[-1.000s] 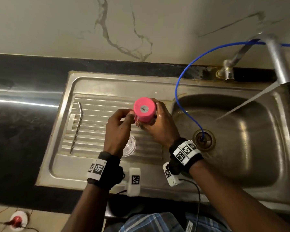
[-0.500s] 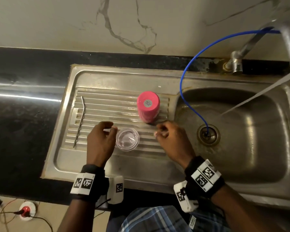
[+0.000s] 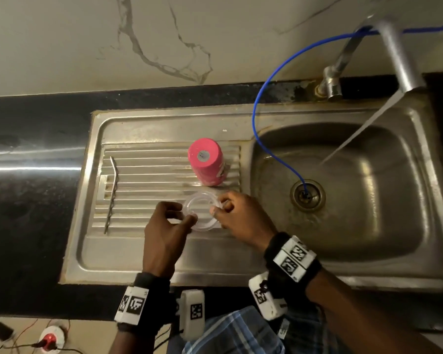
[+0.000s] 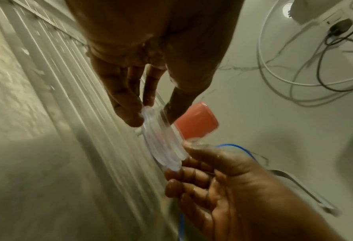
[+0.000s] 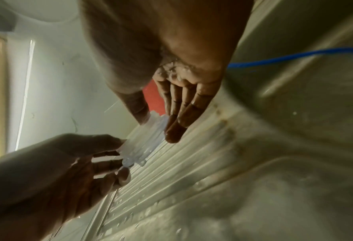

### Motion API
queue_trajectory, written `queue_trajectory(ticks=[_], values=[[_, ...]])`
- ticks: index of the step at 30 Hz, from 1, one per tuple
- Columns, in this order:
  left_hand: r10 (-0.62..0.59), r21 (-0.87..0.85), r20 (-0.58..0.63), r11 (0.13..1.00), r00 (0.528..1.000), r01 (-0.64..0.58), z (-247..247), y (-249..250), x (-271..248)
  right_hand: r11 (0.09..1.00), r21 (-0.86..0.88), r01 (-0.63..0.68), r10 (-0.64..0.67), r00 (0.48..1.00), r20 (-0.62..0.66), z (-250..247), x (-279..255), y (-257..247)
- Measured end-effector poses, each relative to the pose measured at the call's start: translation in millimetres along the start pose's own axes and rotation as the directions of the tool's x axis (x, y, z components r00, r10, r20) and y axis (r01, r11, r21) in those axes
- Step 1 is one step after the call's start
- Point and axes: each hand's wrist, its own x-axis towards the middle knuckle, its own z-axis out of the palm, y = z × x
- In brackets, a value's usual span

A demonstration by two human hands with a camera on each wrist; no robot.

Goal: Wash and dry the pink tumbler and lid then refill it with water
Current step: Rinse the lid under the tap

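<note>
Just above the ribbed steel drainboard (image 3: 143, 180), the clear round plastic lid (image 3: 202, 211) is pinched by left hand (image 3: 164, 226) and right hand (image 3: 241, 218), while the pink tumbler (image 3: 207, 162) is stood inverted near the basin-side edge.

no words or numbers can be read; the wrist bands (image 3: 293, 259) carry only black-and-white square markers.
</note>
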Motion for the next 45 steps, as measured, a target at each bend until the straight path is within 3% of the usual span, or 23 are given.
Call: queue_trajectory(ticks=[5, 9, 13, 15, 20, 25, 27, 30, 32, 35, 38, 42, 45], values=[[0.079, -0.076, 0.182, 0.995, 0.980, -0.067, 71.4, 32.9, -25.8, 0.998, 0.061, -0.034, 0.043, 0.986, -0.162, -76.9, -30.1, 43.1], [0.137, -0.091, 0.315, 0.989, 0.939, -0.114, 153.0, 66.7, -24.4, 0.991, 0.120, -0.053, 0.100, 0.899, -0.427, -139.5, -41.3, 69.1], [0.137, -0.180, 0.423, 0.981, 0.896, -0.066, 216.3, 107.8, -2.9, 0.986, 0.142, -0.088, 0.153, 0.821, -0.550, -190.0, -31.3, 84.9], [0.127, -0.280, 0.484, 0.960, 0.866, 0.016, 232.4, 131.7, -0.1, 0.976, 0.197, -0.090, 0.188, 0.802, -0.567, -209.6, -24.0, 87.4], [0.052, -0.348, 0.554, 0.921, 0.831, 0.174, 256.6, 160.9, 3.2, 0.918, 0.392, -0.057, 0.279, 0.797, -0.536, -237.1, -14.1, 78.4], [0.058, -0.384, 0.648, 0.886, 0.759, 0.260, 271.7, 177.9, 1.2, 0.789, 0.610, -0.071, 0.362, 0.856, -0.369, -241.6, -15.9, 58.5], [0.074, -0.393, 0.660, 0.882, 0.748, 0.260, 276.7, 183.7, 2.3, 0.840, 0.537, -0.079, 0.340, 0.847, -0.408, -238.8, -13.6, 58.9], [0.091, -0.397, 0.628, 0.892, 0.773, 0.217, 284.4, 192.7, 6.8, 0.982, 0.153, -0.109, 0.182, 0.755, -0.630, -235.3, -9.6, 64.7], [0.085, -0.369, 0.623, 0.908, 0.777, 0.197, 288.9, 198.2, 8.9, 0.999, 0.014, 0.030, -0.011, 0.704, -0.710, -236.8, -12.5, 63.3], [0.095, -0.347, 0.649, 0.920, 0.755, 0.182, 292.9, 205.8, 7.6, 0.983, -0.058, 0.175, -0.166, 0.699, -0.696, -239.6, -13.5, 60.2], [0.136, -0.395, 0.669, 0.898, 0.731, 0.194, 297.6, 209.2, 1.0, 0.991, -0.029, 0.132, -0.113, 0.693, -0.712, -244.5, -7.8, 58.9], [0.204, -0.408, 0.650, 0.906, 0.732, 0.110, 304.1, 205.4, -4.2, 0.995, 0.013, 0.095, -0.059, 0.715, -0.697, -249.5, 0.8, 49.4], [0.235, -0.428, 0.632, 0.901, 0.738, 0.079, 307.4, 197.7, -8.2, 0.985, 0.170, 0.024, 0.090, 0.774, -0.627, -257.2, 12.7, 41.1]])
